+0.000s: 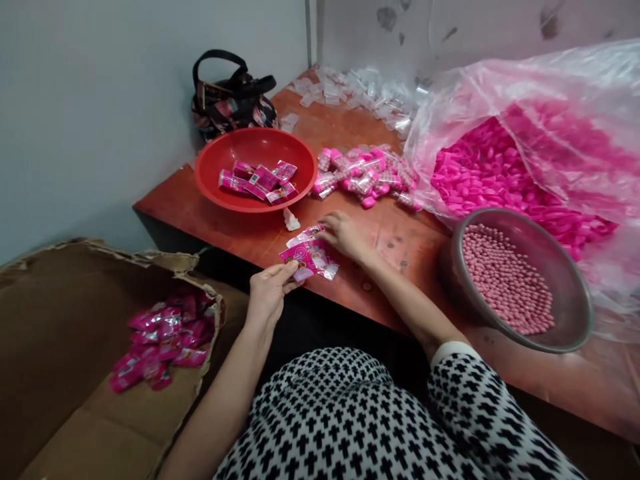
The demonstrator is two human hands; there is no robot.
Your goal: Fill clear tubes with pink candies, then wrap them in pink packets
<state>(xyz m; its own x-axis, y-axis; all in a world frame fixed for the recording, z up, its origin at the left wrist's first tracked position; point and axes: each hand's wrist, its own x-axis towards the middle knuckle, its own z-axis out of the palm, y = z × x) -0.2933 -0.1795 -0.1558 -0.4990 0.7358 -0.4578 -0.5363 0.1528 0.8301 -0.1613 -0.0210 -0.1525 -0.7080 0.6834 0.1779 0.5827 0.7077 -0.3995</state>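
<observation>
My left hand [270,292] pinches a flat pink printed packet [299,259] by its lower edge, just over the table's front edge. Close by, my right hand [343,235] is over several more pink-and-clear packets [326,268] lying on the table. Its fingers are bent and a little apart at the packets' upper edge; I see nothing gripped between them. Beyond both hands stands a red bowl [209,181] with several filled pink packets [260,180] inside. Right of the bowl lies a heap of small clear tubes with pink caps and pink beads [367,175].
On the right, a grey bowl [463,283] holds pink beads [505,280], before a clear bag [565,80] of pink plastic parts [490,167]. Clear plastic pieces [350,88] and a dark handbag [233,110] lie behind. A cardboard box [65,293] with pink packets [165,337] stands lower left.
</observation>
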